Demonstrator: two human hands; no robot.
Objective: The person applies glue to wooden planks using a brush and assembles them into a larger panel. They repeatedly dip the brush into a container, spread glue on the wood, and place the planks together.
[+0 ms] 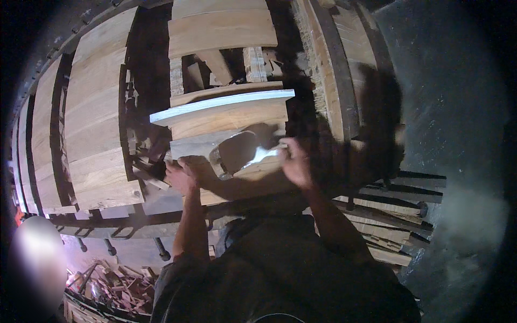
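In front of me, several pale wooden boards lie side by side across a rack. My left hand is at the left end of the near wooden board, its fingers curled at the board's edge. At the right end, my right hand has its thumb and fingers closed on the edge. A dark shadow and a bright patch of light cross the wood between them. Just beyond, a narrow board with a brightly lit edge lies crosswise, its ends sticking out past the others.
Rows of joined boards lie to the left, with wood scraps in the gap. More boards lie farther off. Long timbers stand at the right. Bolts hang below the rack's front bar. Offcuts fill a container at lower left.
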